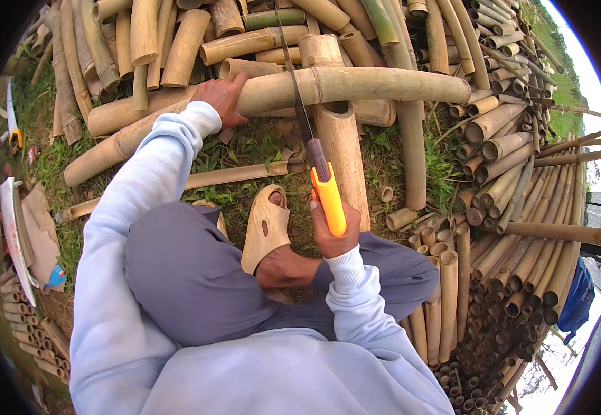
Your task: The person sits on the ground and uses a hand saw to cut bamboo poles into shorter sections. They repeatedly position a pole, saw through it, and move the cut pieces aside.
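The right hand (pixel 333 235) sits closest in, just above the person's folded knees, its grip closed around the orange handle of a hand saw (pixel 317 166). The saw's narrow dark blade runs away from the hand and crosses the bamboo pole (pixel 355 84), which lies level across the scene and serves as the landmark here. On the near side of that pole, a tan sandal (pixel 264 228) covers a foot resting on the grass, just left of the saw handle. A thick upright-running bamboo log (pixel 338 138) passes beneath the pole, under the saw blade, and carries it. A thin split strip of bamboo (pixel 235 176) lies on the ground between the sandal and the pole. The left hand (pixel 221 97) is at the pole's left end, its grip wrapped over the pole and pressing it down. To the right of the pole, cut bamboo sections (pixel 494 207) are stacked with open ends showing. Beyond the pole, more loose bamboo lengths (pixel 176 41) lie heaped across one another.
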The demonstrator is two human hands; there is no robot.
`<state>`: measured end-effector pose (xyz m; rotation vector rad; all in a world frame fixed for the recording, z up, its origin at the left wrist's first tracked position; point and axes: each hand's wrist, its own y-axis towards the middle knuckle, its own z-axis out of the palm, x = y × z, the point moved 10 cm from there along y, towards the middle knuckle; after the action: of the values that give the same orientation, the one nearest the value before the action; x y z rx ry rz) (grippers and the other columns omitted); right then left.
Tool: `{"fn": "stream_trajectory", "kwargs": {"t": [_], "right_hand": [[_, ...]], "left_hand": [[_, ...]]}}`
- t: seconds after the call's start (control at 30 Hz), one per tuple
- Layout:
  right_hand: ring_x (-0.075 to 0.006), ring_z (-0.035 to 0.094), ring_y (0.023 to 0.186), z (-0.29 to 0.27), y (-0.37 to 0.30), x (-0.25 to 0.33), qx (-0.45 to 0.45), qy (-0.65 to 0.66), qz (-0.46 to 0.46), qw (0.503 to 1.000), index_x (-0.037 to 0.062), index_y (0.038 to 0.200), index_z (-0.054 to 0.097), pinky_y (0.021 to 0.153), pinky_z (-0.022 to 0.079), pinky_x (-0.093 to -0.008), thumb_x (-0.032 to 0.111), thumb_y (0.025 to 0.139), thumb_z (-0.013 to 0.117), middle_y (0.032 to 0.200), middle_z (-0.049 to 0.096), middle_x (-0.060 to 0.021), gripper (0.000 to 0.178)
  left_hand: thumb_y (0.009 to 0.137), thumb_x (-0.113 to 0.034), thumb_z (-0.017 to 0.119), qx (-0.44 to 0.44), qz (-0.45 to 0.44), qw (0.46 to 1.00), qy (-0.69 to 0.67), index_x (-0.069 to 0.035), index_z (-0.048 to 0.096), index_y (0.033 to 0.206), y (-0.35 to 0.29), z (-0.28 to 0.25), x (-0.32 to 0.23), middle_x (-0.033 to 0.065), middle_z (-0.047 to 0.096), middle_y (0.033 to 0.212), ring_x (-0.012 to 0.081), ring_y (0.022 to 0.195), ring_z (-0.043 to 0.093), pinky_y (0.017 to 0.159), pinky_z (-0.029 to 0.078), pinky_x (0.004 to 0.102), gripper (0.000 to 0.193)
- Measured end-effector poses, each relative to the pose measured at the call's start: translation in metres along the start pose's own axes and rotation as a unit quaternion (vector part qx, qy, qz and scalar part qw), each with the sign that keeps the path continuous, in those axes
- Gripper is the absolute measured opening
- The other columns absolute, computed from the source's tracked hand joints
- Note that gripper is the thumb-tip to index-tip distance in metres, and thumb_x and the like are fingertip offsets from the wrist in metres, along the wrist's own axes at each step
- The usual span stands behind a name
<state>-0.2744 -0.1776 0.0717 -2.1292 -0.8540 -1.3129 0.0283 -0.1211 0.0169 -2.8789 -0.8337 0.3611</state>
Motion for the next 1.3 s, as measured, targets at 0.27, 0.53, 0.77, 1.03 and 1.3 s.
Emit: {"fn": "stream_trajectory", "kwargs": {"t": [0.27, 0.53, 0.77, 1.03, 1.3], "right_hand": [[-0.0301, 0.078, 0.086, -0.040, -0.113, 0.027, -0.002, -0.077, -0.033, 0.997, -0.0056, 0.122, 0.070, 0.077, 0.058, -0.0338, 0.000, 0.088, 0.071, 0.092, 0.075, -0.0195, 0.034], [-0.0153, 0.051, 0.055, 0.011, 0.005, 0.009, -0.029, 0.029, -0.030, 0.999, -0.0010, 0.092, 0.065, 0.054, 0.044, -0.0319, 0.008, 0.094, 0.071, 0.064, 0.058, -0.0075, 0.011], [-0.0285, 0.074, 0.072, -0.046, -0.106, 0.048, -0.012, -0.067, -0.059, 0.996, -0.0050, 0.114, 0.070, 0.066, 0.056, -0.0342, 0.000, 0.088, 0.072, 0.083, 0.072, -0.0157, 0.027], [-0.0292, 0.071, 0.066, -0.052, -0.100, 0.070, 0.003, -0.067, -0.059, 0.996, -0.0042, 0.102, 0.069, 0.064, 0.055, -0.0337, 0.000, 0.088, 0.072, 0.080, 0.070, -0.0149, 0.015], [-0.0271, 0.072, 0.067, -0.059, -0.110, 0.070, 0.003, -0.077, -0.031, 0.997, -0.0052, 0.106, 0.070, 0.064, 0.055, -0.0330, -0.001, 0.087, 0.073, 0.080, 0.070, -0.0147, 0.020]], "left_hand": [[0.068, -0.031, 0.086, -0.032, -0.004, 0.999, -0.014, -0.010, 0.052, 0.123, -0.012, 0.005, 0.015, 0.0213, 0.070, 0.111, 0.0439, 0.103, 0.068, 0.091, 0.055, 0.0507, 0.069], [0.070, -0.037, 0.088, -0.044, 0.007, 0.999, -0.002, -0.007, 0.053, 0.121, -0.007, -0.004, 0.002, 0.0205, 0.070, 0.115, 0.0402, 0.106, 0.070, 0.095, 0.056, 0.0465, 0.069], [0.069, -0.033, 0.087, -0.026, -0.010, 1.000, -0.012, -0.010, 0.052, 0.126, -0.009, 0.010, 0.019, 0.0208, 0.070, 0.112, 0.0412, 0.105, 0.068, 0.093, 0.055, 0.0494, 0.071], [0.064, -0.024, 0.092, -0.184, 0.007, 0.980, 0.074, -0.009, 0.051, 0.130, -0.021, 0.008, 0.000, 0.0112, 0.063, 0.111, 0.0308, 0.105, 0.065, 0.093, 0.051, 0.0422, 0.079], [0.061, -0.026, 0.085, 0.021, 0.029, 0.997, -0.071, -0.007, 0.051, 0.125, -0.009, 0.017, 0.007, 0.0222, 0.070, 0.107, 0.0448, 0.102, 0.067, 0.090, 0.053, 0.0515, 0.075]]}}
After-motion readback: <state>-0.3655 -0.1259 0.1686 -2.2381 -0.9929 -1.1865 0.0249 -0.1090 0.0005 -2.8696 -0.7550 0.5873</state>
